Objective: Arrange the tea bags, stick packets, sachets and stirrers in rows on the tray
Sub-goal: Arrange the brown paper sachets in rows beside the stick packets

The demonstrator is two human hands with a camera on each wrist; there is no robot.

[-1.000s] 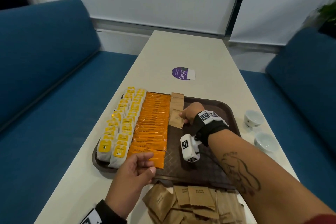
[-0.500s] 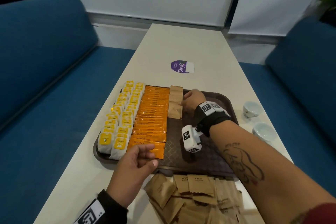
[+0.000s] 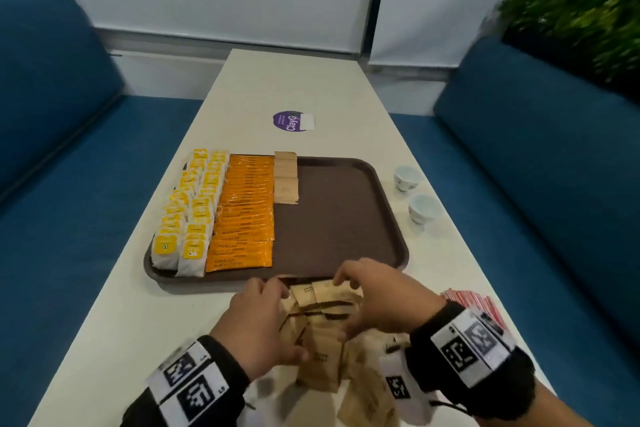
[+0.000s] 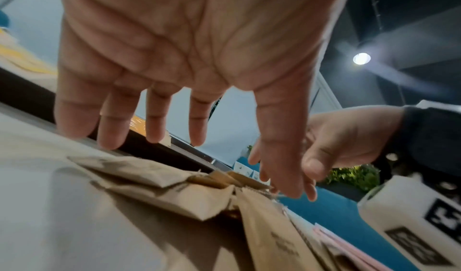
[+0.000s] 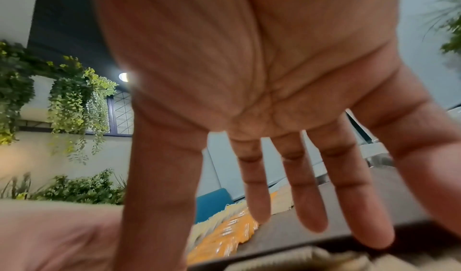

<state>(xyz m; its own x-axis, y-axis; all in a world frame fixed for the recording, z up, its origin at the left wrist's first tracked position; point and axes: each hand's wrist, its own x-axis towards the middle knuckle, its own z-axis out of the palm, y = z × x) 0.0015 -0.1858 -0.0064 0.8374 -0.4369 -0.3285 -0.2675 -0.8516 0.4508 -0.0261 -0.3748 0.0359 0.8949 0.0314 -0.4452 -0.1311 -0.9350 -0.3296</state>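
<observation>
Brown kraft-paper sachets (image 3: 320,333) lie in a loose heap on the cream surface (image 3: 124,315), just in front of the near rim of the tray (image 3: 346,218), and both our hands are down on that heap. Our left hand (image 3: 258,322) comes at it from the left and our right hand (image 3: 384,302) from the right, the two close together with sachets bunched up between them. In the wrist views both hands show spread, fairly straight fingers reaching down over the paper; we cannot tell whether any single sachet is actually pinched.

On the dark brown tray, two rows of white tea bags with yellow tags (image 3: 188,215) run along the left side, and beside them lies a row of overlapping orange stick packets (image 3: 246,215). Next to the orange row, at the far end only, sits a short row of sachets (image 3: 286,177), one overlapping the next. The right part of the tray is bare plastic.

Red-and-white packets (image 3: 467,303) lie on the surface just beyond our right wrist. Two small white cups (image 3: 414,192) stand to the right of the tray, and a purple sticker (image 3: 292,121) sits farther up the surface. Blue benches (image 3: 69,184) flank both sides.
</observation>
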